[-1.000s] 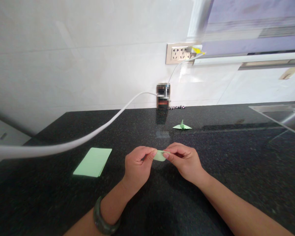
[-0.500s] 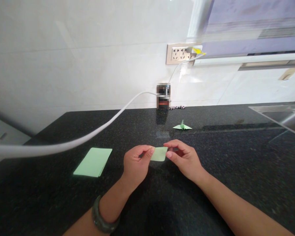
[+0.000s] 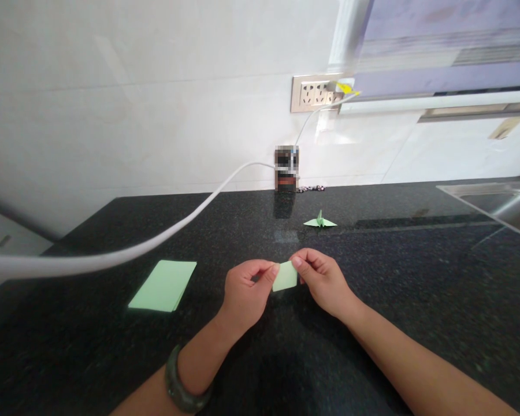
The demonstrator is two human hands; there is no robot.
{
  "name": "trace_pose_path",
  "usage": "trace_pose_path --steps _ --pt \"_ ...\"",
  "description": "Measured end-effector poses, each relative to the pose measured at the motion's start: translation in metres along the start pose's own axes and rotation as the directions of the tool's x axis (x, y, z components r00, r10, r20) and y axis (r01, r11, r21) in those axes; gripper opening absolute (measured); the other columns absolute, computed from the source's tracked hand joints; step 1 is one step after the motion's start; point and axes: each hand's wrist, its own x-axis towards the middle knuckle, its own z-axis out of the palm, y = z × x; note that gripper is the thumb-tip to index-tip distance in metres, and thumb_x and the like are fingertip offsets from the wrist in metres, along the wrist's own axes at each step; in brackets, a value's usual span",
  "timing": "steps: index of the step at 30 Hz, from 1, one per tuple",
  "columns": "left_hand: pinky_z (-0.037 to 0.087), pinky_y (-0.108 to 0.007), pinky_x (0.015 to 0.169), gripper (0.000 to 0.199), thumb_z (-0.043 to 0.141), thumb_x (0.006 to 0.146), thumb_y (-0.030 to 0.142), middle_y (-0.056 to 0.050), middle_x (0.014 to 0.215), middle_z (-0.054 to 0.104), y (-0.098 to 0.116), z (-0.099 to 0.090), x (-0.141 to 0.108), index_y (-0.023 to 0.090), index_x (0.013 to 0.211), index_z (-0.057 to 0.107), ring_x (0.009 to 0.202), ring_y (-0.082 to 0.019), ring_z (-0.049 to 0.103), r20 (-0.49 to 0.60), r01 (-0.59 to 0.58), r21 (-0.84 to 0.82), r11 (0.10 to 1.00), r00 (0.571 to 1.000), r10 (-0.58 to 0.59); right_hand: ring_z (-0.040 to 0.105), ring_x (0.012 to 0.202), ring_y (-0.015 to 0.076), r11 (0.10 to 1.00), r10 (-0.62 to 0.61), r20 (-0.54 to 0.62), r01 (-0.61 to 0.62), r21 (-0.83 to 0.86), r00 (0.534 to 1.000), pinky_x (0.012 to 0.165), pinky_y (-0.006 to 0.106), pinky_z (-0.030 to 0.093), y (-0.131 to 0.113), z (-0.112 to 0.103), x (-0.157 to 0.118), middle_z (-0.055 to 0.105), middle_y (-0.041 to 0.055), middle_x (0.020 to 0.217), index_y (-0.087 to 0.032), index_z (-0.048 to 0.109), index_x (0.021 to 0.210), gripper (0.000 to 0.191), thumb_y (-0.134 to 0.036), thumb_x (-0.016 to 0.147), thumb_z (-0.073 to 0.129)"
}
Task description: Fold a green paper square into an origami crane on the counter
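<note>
A small piece of folded light-green paper [image 3: 285,277] is held up over the dark counter between my two hands. My left hand [image 3: 248,290] pinches its left edge between thumb and fingers. At the upper right corner, my right hand [image 3: 323,278] grips it with the thumb on the near face and the fingers behind. Beyond my right hand stands a green paper crane [image 3: 320,221] with its wings spread. A stack of light-green paper sheets [image 3: 163,286] lies to the left of my left hand.
The speckled black counter [image 3: 91,346] meets a white wall. A blurred-out device [image 3: 286,169] leans there, with a white cable [image 3: 156,245] sweeping to the left. A steel sink [image 3: 502,202] is at the far right, and a socket panel [image 3: 307,94] is on the wall.
My right hand has closed its thumb and fingers onto the paper's right corner. The paper has tilted, its right side higher, and my left hand has shifted slightly right.
</note>
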Motion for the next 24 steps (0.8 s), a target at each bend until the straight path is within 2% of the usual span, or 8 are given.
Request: trace_pose_path --steps 5,7,9,13,16,20,24 --pt "0.045 -0.022 0.057 0.021 0.053 0.076 0.031 -0.004 0.069 0.066 0.0012 0.0016 0.0001 0.015 0.074 0.066 0.062 -0.014 0.058 0.143 0.079 -0.043 0.996 0.987 -0.072 0.039 0.048 0.0087 0.994 0.083 -0.043 -0.080 0.070 0.996 0.046 0.021 0.033 0.0026 0.0016 0.0007 0.044 -0.0029 0.056 -0.017 0.050 0.070 0.026 -0.040 0.081 0.047" --pt "0.044 -0.022 0.055 0.021 0.052 0.077 0.031 -0.003 0.066 0.065 0.0010 0.0025 0.0001 0.015 0.072 0.065 0.059 -0.014 0.058 0.186 0.103 -0.042 0.994 0.978 -0.093 0.040 0.048 0.0091 0.997 0.080 -0.034 -0.079 0.014 0.996 0.046 0.021 0.033 0.0022 0.0008 0.0008 0.044 -0.0029 0.055 -0.017 0.050 0.069 0.025 -0.039 0.082 0.046" --pt "0.044 -0.022 0.054 0.020 0.052 0.077 0.030 -0.003 0.065 0.064 0.0005 0.0038 -0.0001 0.015 0.072 0.064 0.058 -0.013 0.057 0.211 0.110 -0.039 0.993 0.972 -0.099 0.042 0.051 0.0102 0.993 0.033 -0.020 -0.035 -0.114 0.999 0.048 0.022 0.035 0.0009 -0.0008 0.0008 0.047 -0.0018 0.057 -0.017 0.051 0.069 0.023 -0.036 0.082 0.046" --pt "0.044 -0.023 0.060 0.020 0.051 0.077 0.030 -0.003 0.072 0.065 -0.0013 0.0058 0.0001 0.017 0.078 0.065 0.065 -0.014 0.058 0.261 0.072 -0.020 0.997 0.963 -0.064 0.049 0.064 0.0134 0.927 -0.135 0.061 0.147 -0.344 0.989 0.060 0.026 0.039 -0.0026 -0.0021 -0.0003 0.054 0.0016 0.065 -0.017 0.054 0.067 0.020 -0.027 0.082 0.047" --pt "0.043 -0.024 0.058 0.022 0.050 0.078 0.030 -0.003 0.068 0.065 -0.0029 0.0052 0.0018 0.016 0.074 0.066 0.062 -0.014 0.057 0.266 0.062 0.021 0.998 0.962 -0.065 0.050 0.067 0.0138 0.909 -0.173 0.090 0.194 -0.370 0.981 0.064 0.027 0.039 -0.0027 -0.0003 -0.0015 0.055 0.0018 0.067 -0.018 0.055 0.067 0.020 -0.026 0.083 0.046" --pt "0.042 -0.023 0.056 0.022 0.051 0.077 0.029 -0.004 0.066 0.064 -0.0028 0.0029 0.0039 0.014 0.071 0.066 0.061 -0.014 0.056 0.239 0.078 0.004 0.997 0.968 -0.077 0.051 0.066 0.0129 0.936 -0.129 0.103 0.155 -0.317 0.986 0.062 0.025 0.040 -0.0007 0.0018 -0.0028 0.055 0.0016 0.069 -0.017 0.056 0.075 0.019 -0.029 0.084 0.045" --pt "0.040 -0.022 0.055 0.022 0.052 0.077 0.028 -0.003 0.065 0.064 0.0006 0.0021 0.0026 0.014 0.070 0.066 0.059 -0.013 0.055 0.218 0.049 -0.015 0.999 0.975 -0.045 0.050 0.063 0.0121 0.929 -0.106 0.097 0.133 -0.346 0.990 0.059 0.024 0.039 -0.0016 0.0022 -0.0033 0.054 0.0011 0.066 -0.016 0.054 0.071 0.021 -0.029 0.085 0.043"
